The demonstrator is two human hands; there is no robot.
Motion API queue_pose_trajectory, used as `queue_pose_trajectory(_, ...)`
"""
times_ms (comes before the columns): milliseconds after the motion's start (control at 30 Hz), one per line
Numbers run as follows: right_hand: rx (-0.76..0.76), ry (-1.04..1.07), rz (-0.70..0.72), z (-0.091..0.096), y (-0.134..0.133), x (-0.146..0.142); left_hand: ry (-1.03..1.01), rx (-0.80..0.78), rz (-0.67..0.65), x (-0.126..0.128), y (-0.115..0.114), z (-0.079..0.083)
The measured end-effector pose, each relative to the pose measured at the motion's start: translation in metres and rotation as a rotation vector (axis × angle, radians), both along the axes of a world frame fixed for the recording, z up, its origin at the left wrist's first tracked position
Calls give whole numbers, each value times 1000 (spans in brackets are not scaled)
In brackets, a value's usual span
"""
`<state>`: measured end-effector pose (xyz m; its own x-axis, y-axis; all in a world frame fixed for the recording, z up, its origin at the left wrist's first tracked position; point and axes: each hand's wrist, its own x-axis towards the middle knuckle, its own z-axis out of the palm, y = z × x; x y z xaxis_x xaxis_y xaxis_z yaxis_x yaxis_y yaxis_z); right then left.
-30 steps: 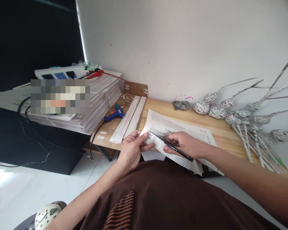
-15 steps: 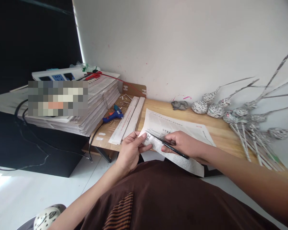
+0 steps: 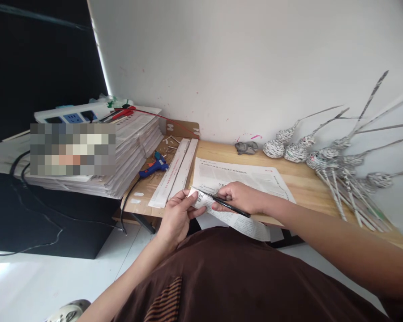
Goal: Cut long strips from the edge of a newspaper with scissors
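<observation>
My left hand [image 3: 176, 215] pinches the end of a printed newspaper strip [image 3: 243, 225] between thumb and fingers. The strip hangs to the right, over the table's front edge and in front of the brown apron [image 3: 255, 268]. Black-handled scissors [image 3: 234, 208] are in my right hand [image 3: 239, 197], with their tips pointing left at the strip's top edge near my left thumb. Some of my right fingers are hidden behind the handles. Just beyond both hands, the larger newspaper sheet [image 3: 245, 172] lies flat on the wooden table [image 3: 218, 149].
Folded paper strips [image 3: 177, 174] and a blue glue gun [image 3: 154, 165] lie to the left. Beside them rises a newspaper stack [image 3: 134, 152] topped by a power strip [image 3: 72, 114]. Woven paper gourds [image 3: 296, 152] and a grey lump [image 3: 246, 148] sit along the wall.
The strip now looks separate from the larger sheet, which has settled flat on the table. Both hands appear slightly further left, and the view has shifted a little.
</observation>
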<state>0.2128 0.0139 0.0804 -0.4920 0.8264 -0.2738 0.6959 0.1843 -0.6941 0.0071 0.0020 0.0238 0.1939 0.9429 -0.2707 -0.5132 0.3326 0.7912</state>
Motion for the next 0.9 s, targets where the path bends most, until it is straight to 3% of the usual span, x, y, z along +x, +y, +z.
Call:
queue_pose_trajectory(333, 48, -51, 5, -5, 6, 0, 48, -37, 6, -2, 2, -8)
queue_pose_trajectory(500, 82, -65, -56, -13, 9, -6, 62, -53, 10, -3, 4, -17)
queue_pose_trajectory(600, 28, 20, -106, -6, 3, -2, 81, -39, -19, -6, 1, -22)
queue_pose_trajectory(733, -50, 26, -111, 13, -17, 40, 147, 16, -71, -16, -3, -27)
queue_pose_trajectory(800, -26, -63, -245, 16, -30, 79, 215, 85, -56, -22, -5, -29)
queue_pose_trajectory(900, 176, -305, -514, 8, -50, 148, 364, 191, -15, -29, -6, -30)
